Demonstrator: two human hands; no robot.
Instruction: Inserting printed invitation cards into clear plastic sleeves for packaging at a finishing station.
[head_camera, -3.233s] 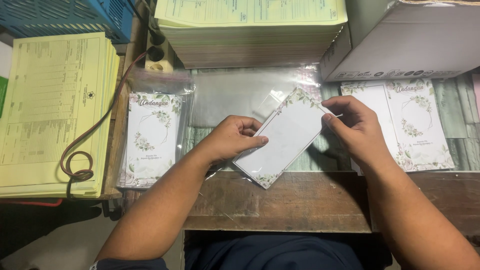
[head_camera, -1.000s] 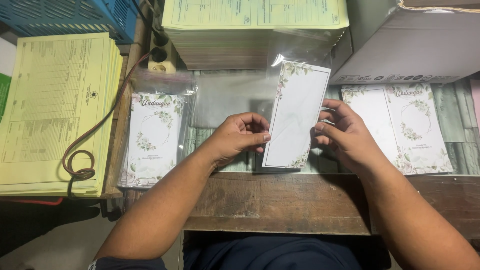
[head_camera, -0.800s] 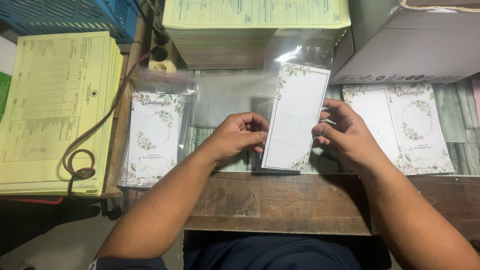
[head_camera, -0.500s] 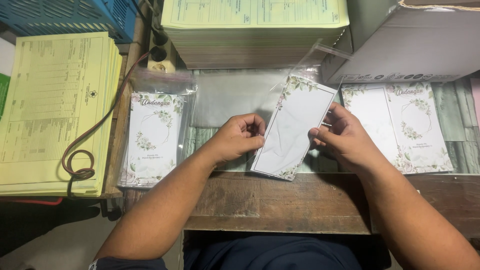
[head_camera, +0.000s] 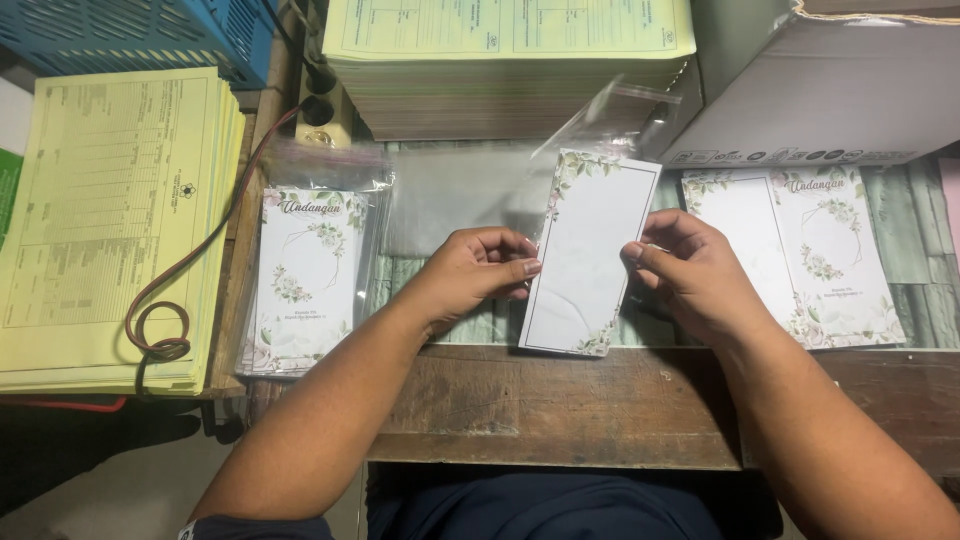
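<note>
A white card with floral corners sits inside a clear plastic sleeve whose open flap sticks up beyond the card's top. My left hand pinches the card's left edge and my right hand grips its right edge. The card stands nearly upright over the wooden table. Under it lie more clear sleeves.
A stack of sleeved floral cards lies to the left, bare cards to the right. Yellow paper stacks sit at far left and top centre. A grey box is top right, a blue basket top left, a brown cord.
The card has turned from a slanted hold to near upright, dipped to the right half a second ago, and now stands straighter again with the sleeve flap above it.
</note>
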